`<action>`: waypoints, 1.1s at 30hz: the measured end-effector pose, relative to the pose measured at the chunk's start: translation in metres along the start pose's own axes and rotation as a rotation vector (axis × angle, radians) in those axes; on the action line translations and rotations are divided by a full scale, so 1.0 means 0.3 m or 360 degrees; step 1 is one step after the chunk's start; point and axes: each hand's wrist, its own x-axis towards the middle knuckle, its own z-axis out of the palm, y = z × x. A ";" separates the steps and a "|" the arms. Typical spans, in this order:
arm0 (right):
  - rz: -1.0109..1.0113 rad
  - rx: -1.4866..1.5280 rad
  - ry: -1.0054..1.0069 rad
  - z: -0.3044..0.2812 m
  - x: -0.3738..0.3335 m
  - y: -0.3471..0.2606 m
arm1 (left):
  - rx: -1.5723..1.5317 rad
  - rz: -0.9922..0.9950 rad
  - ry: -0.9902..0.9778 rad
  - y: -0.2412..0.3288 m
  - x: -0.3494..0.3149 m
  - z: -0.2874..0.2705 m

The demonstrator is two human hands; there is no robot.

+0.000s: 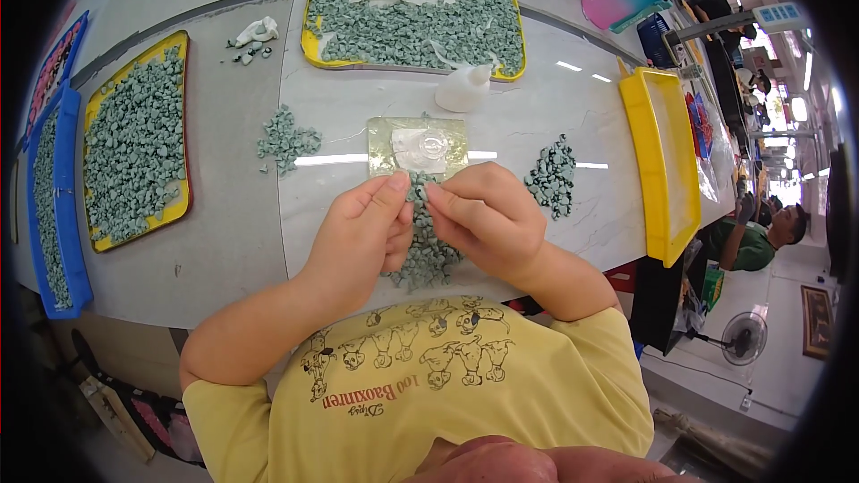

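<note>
My left hand (362,225) and my right hand (494,215) meet above the table's near side, fingers closed in a pinch. A small grey-green piece (418,188) shows between the fingertips; its exact shape is too small to make out. Below and partly behind my hands spreads a heap of similar grey-green pieces (428,261). Just beyond the fingertips lies a yellowish-green square pad (380,150). A white paper (410,154) and a small clear round dish (434,147) rest on it. Behind the pad is a white squeeze bottle (463,91) with a pointed nozzle.
Smaller piles of pieces lie at left (288,138) and right (552,177). Yellow trays of pieces stand at the back (313,52) and left (183,201), beside a blue bin (68,215). A yellow tray (658,170) borders the right. A person (761,237) is farther right.
</note>
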 end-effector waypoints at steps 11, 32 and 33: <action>-0.0208 -0.0190 -0.0011 0.031 -0.005 -0.018 | 0.0081 0.0127 0.0022 -0.012 -0.019 0.001; 0.0580 0.0306 0.0000 0.010 0.009 -0.029 | 0.0279 0.0299 0.0003 0.003 -0.029 0.004; 0.0578 0.0273 0.0010 0.007 0.011 -0.024 | 0.0379 0.0300 -0.0002 0.005 -0.031 0.010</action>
